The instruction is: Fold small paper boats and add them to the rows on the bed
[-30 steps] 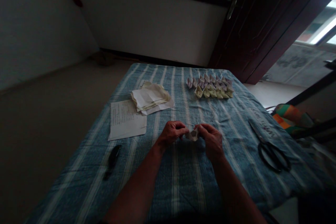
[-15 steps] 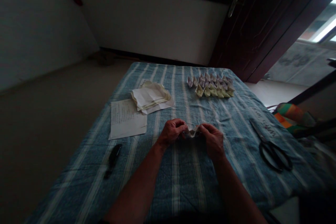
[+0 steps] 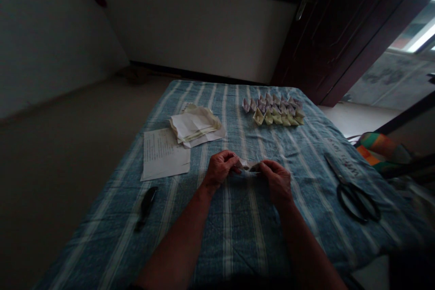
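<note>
A small piece of folded paper (image 3: 249,166) is stretched between my two hands, just above the striped blue tablecloth (image 3: 238,226). My left hand (image 3: 220,170) pinches its left end between thumb and fingers. At the opposite end, my right hand (image 3: 277,179) grips the paper in the same way. The fingers cover both ends, so only the creased middle shows. Beyond the hands, several folded paper boats (image 3: 277,111) stand in rows at the far right, some yellowish and some pale purple.
Stacked loose paper (image 3: 195,124) and a printed sheet (image 3: 165,154) lie on the left. A black-handled object (image 3: 147,206), perhaps a folding knife, rests nearer me. Black scissors (image 3: 353,195) lie at the right. A dark door (image 3: 326,22) stands behind the table.
The paper's middle has gone from a raised, pointed, opened fold to a flatter, wider strip. My left hand has risen slightly; both hands keep their hold.
</note>
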Demonstrator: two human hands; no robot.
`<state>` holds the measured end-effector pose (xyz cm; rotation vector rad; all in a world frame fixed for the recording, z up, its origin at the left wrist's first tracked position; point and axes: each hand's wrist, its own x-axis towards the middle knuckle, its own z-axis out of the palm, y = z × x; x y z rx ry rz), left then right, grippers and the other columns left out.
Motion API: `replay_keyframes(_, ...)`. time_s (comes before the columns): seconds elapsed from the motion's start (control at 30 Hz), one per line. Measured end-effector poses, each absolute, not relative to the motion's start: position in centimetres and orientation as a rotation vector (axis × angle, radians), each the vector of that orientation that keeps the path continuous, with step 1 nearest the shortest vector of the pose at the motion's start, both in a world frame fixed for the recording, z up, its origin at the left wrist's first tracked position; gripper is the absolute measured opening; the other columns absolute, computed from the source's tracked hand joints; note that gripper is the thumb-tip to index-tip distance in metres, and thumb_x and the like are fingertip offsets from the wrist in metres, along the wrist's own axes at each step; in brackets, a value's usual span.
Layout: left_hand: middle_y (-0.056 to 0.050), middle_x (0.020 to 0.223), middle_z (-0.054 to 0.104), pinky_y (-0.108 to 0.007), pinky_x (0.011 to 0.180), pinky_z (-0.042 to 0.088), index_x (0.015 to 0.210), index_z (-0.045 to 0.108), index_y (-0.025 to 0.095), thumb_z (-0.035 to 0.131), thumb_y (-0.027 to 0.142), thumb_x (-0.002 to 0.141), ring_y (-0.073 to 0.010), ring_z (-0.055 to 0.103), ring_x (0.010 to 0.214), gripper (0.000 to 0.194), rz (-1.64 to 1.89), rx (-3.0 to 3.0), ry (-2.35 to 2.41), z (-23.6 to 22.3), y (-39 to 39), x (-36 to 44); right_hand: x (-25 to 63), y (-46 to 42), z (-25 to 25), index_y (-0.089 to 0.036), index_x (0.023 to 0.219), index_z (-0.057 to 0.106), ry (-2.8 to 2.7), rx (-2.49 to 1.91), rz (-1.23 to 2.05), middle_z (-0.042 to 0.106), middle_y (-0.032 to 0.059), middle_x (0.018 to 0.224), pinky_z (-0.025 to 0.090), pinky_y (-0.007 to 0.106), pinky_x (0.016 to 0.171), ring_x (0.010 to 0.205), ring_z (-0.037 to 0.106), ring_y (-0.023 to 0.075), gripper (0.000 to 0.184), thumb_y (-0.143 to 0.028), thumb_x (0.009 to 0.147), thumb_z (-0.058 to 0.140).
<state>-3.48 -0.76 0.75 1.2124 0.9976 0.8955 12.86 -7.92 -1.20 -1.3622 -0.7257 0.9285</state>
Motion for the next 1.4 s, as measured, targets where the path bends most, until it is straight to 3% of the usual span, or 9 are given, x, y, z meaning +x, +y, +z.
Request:
replay_keyframes(0.63, 0.001, 0.060, 0.067, -0.020, 0.045, 0.041, 0.079, 0.060, 0.015, 0.068, 0.035, 0.068, -0.0135, 0.064, 0.049, 0.025, 1.004, 1.133, 0.983, 0.4, -0.5, -3.6, 12.8, -8.0, -0.9, -0.019, 0.078, 0.071, -0.741, -1.383, 0.923, 0.070, 0.0013, 0.067, 0.049, 0.030, 0.065, 0.065, 0.063, 0.0178, 0.025, -0.042, 0.067, 0.074)
replay_keyframes(0.83, 0.001, 0.058, 0.067, -0.021, 0.045, 0.042, 0.080, 0.060, 0.015, 0.068, 0.036, 0.069, -0.0133, 0.062, 0.048, 0.025, 0.996, 1.157, 0.962, 0.4, -0.5, -3.6, 12.7, -8.1, -0.5, -0.020, 0.100, 0.069, -0.945, -1.477, 0.559, 0.069, 0.0076, 0.095, 0.052, 0.037, 0.074, 0.088, 0.065, 0.0234, 0.034, -0.039, 0.072, 0.071)
replay_keyframes(0.93, 0.001, 0.057, 0.066, -0.022, 0.047, 0.044, 0.080, 0.061, 0.015, 0.068, 0.036, 0.070, -0.0135, 0.062, 0.048, 0.025, 0.979, 1.182, 0.958, 0.5, -0.6, -3.5, 12.5, -8.1, 0.1, -0.023, 0.100, 0.071, -1.276, -1.461, 0.250, 0.063, 0.0104, 0.113, 0.050, 0.041, 0.087, 0.107, 0.059, 0.0257, 0.026, -0.031, 0.076, 0.067)
replay_keyframes(1.07, 0.002, 0.058, 0.066, -0.023, 0.049, 0.045, 0.079, 0.063, 0.015, 0.068, 0.036, 0.071, -0.0131, 0.061, 0.050, 0.024, 0.971, 1.224, 0.937, 0.5, -0.7, -3.5, 12.0, -7.8, 0.3, -0.026, 0.092, 0.072, -1.580, -1.482, 0.094, 0.061, 0.0086, 0.119, 0.045, 0.045, 0.099, 0.115, 0.054, 0.0262, 0.015, -0.025, 0.080, 0.065)
replay_keyframes(1.4, 0.000, 0.059, 0.066, -0.023, 0.053, 0.045, 0.085, 0.067, 0.014, 0.068, 0.032, 0.075, -0.0118, 0.059, 0.053, 0.020, 0.956, 1.315, 0.827, 0.0, -0.7, -3.6, 11.6, -7.0, 0.3, -0.022, 0.078, 0.072, -1.587, -1.684, 0.192, 0.067, 0.0091, 0.103, 0.049, 0.035, 0.086, 0.095, 0.063, 0.0221, 0.015, -0.025, 0.081, 0.057)
